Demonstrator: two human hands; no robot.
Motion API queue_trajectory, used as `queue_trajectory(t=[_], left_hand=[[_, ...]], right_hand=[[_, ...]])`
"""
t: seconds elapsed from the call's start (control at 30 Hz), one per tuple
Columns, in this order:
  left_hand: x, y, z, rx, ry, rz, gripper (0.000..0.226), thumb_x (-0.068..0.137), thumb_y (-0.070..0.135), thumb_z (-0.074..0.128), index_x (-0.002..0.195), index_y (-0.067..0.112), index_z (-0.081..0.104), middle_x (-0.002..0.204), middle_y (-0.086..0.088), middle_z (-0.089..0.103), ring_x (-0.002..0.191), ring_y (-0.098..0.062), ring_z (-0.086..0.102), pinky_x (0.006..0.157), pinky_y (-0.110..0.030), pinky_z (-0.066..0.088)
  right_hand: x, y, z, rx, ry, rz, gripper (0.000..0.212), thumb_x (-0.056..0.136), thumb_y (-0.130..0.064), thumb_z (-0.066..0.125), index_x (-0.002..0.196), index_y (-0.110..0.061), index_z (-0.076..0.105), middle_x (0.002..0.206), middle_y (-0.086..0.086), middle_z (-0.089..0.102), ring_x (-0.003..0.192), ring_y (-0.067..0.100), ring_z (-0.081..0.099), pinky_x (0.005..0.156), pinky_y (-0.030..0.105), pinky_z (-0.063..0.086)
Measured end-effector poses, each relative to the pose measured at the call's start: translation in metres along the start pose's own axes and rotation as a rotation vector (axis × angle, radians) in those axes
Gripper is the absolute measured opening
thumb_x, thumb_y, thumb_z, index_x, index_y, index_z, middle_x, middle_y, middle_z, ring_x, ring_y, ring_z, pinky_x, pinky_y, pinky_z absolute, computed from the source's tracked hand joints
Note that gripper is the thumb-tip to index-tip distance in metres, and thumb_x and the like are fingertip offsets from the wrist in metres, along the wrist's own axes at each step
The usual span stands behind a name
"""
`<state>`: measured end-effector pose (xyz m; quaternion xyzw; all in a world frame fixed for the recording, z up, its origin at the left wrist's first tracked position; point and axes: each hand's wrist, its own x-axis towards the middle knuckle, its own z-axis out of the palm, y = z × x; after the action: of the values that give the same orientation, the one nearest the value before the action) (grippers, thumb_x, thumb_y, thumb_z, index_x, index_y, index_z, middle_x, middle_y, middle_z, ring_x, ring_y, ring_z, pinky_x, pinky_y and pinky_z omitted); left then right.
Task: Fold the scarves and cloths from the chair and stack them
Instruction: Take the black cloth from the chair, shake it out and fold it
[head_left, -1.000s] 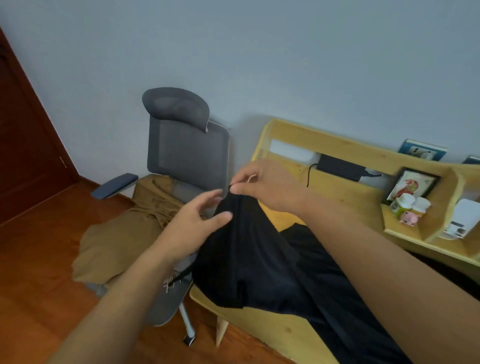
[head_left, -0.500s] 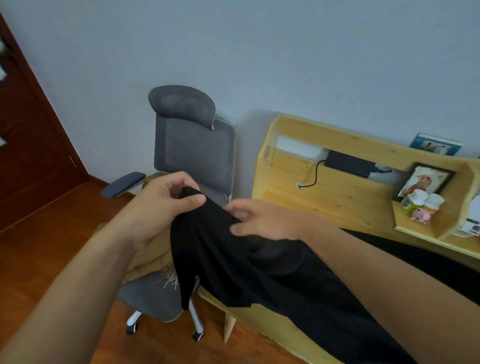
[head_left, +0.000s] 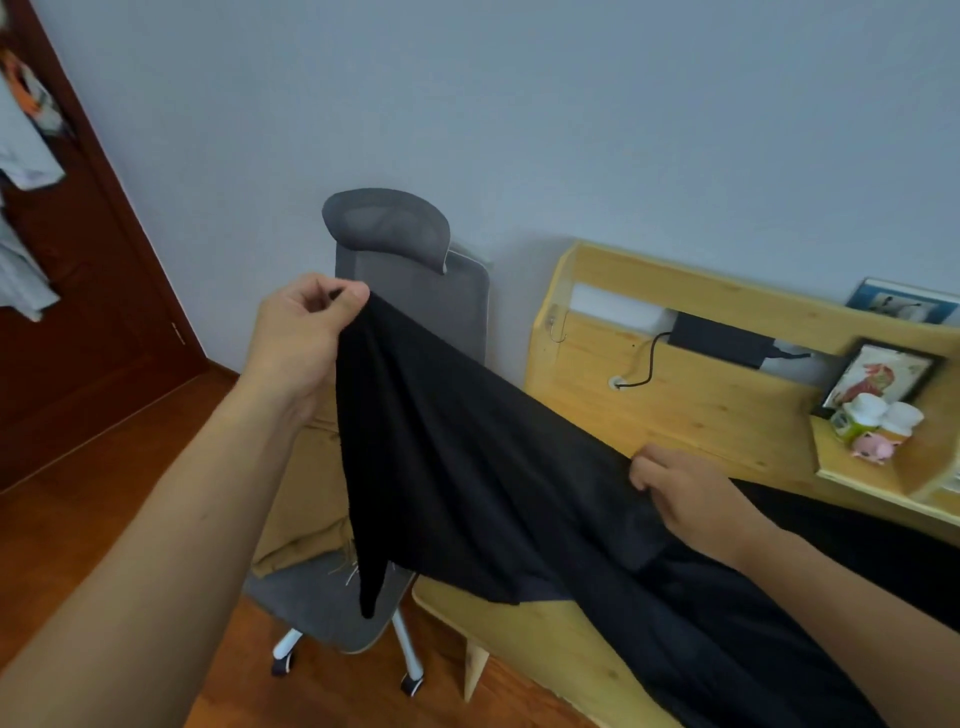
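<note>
Forearms reach in from the near edge toward a black cloth stretched between the person's two hands. The right hand has its fingers curled around the cloth's top edge low over the wooden desk; up and to the left of that grip, the left hand pinches a corner between thumb and fingers, held higher in front of the office chair. Below the left grip one tail of cloth hangs free toward the chair seat, while the rest trails from the right grip back across the desktop. Behind the hanging tail, a tan cloth lies heaped on the seat, not yet folded. Beyond the right hand, a framed picture and small jars stand on the desk shelf. The step in hand looks like spreading the black cloth's edge taut before the first fold; the next move likely calls for bringing the two gripped points together, keeping the edge aligned.
</note>
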<state>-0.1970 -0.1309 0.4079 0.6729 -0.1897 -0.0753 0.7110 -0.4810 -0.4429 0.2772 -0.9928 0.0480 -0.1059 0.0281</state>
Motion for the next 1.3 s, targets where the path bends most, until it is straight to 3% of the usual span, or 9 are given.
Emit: queue_trajectory(t=[0.23,0.37,0.6,0.7,0.83,0.9,1.0,1.13,1.3], left_hand=[[0.058,0.036,0.038,0.058,0.145,0.165,0.017,0.094,0.026,0.072,0.078,0.027,0.067,0.083,0.004,0.067,0.081,-0.013,0.063,0.082,-0.033,0.057],[0.082,0.044,0.059,0.113,0.15,0.15,0.015,0.093,0.026,0.072,0.079,0.024,0.066,0.083,0.003,0.064,0.082,-0.014,0.062,0.089,-0.038,0.057],[0.095,0.085,0.102,0.231,0.092,0.247,0.021,0.094,0.022,0.072,0.075,0.022,0.062,0.077,0.005,0.06,0.069,-0.007,0.059,0.055,-0.013,0.05],[0.105,0.095,0.109,0.302,0.104,0.279,0.015,0.094,0.021,0.071,0.081,0.02,0.064,0.076,0.008,0.058,0.067,-0.003,0.055,0.052,-0.007,0.044],[0.118,0.101,0.099,0.363,0.115,0.275,0.021,0.094,0.026,0.071,0.076,0.022,0.061,0.078,0.007,0.06,0.077,-0.009,0.059,0.072,-0.018,0.052],[0.126,0.099,0.081,0.438,0.138,0.26,0.021,0.093,0.027,0.072,0.075,0.021,0.063,0.084,0.003,0.064,0.083,-0.014,0.061,0.084,-0.029,0.057],[0.136,0.083,0.046,0.601,0.13,0.221,0.019,0.09,0.03,0.074,0.085,0.012,0.072,0.088,-0.004,0.068,0.086,-0.024,0.065,0.085,-0.037,0.058],[0.133,0.042,0.016,1.01,-0.096,0.206,0.026,0.094,0.03,0.073,0.106,0.007,0.078,0.107,-0.014,0.072,0.104,-0.03,0.064,0.088,-0.035,0.048],[0.128,-0.001,0.018,1.377,-0.376,0.345,0.016,0.097,0.021,0.068,0.098,0.009,0.079,0.106,-0.015,0.074,0.098,-0.034,0.061,0.081,-0.038,0.043]], right_hand=[[-0.059,0.014,0.035,-0.13,-0.313,0.184,0.036,0.1,-0.04,0.041,0.129,-0.032,0.059,0.114,-0.013,0.051,0.091,0.012,0.059,0.084,0.027,0.047],[-0.074,-0.02,0.055,-0.112,-0.275,0.204,0.058,0.097,-0.063,0.029,0.135,-0.028,0.055,0.119,-0.011,0.05,0.102,0.01,0.058,0.093,0.027,0.045],[-0.057,-0.099,0.099,-0.04,-0.347,0.354,0.086,0.088,-0.083,0.022,0.141,-0.021,0.049,0.142,0.003,0.046,0.124,0.023,0.053,0.11,0.041,0.038],[-0.048,-0.109,0.106,-0.101,-0.356,0.438,0.075,0.092,-0.074,0.028,0.139,-0.02,0.052,0.142,0.004,0.046,0.127,0.023,0.05,0.117,0.045,0.029],[-0.048,-0.109,0.111,-0.091,-0.261,0.42,0.034,0.101,-0.029,0.046,0.133,-0.024,0.058,0.14,0.0,0.048,0.128,0.017,0.05,0.121,0.041,0.025],[-0.055,-0.092,0.097,0.039,-0.181,0.446,0.027,0.103,-0.037,0.046,0.117,-0.027,0.067,0.117,-0.008,0.057,0.108,0.008,0.059,0.105,0.03,0.043],[-0.068,-0.038,0.04,0.444,-0.014,0.701,0.028,0.095,-0.044,0.058,0.096,-0.021,0.075,0.093,-0.006,0.067,0.086,0.013,0.065,0.079,0.032,0.054],[-0.084,0.027,-0.041,1.057,0.408,1.086,0.007,0.09,-0.018,0.074,0.089,-0.011,0.076,0.085,0.01,0.074,0.078,0.019,0.068,0.065,0.022,0.051],[-0.103,0.057,-0.066,1.107,0.384,1.161,0.009,0.093,-0.019,0.071,0.096,-0.013,0.077,0.091,0.007,0.078,0.081,0.019,0.075,0.069,0.028,0.056]])
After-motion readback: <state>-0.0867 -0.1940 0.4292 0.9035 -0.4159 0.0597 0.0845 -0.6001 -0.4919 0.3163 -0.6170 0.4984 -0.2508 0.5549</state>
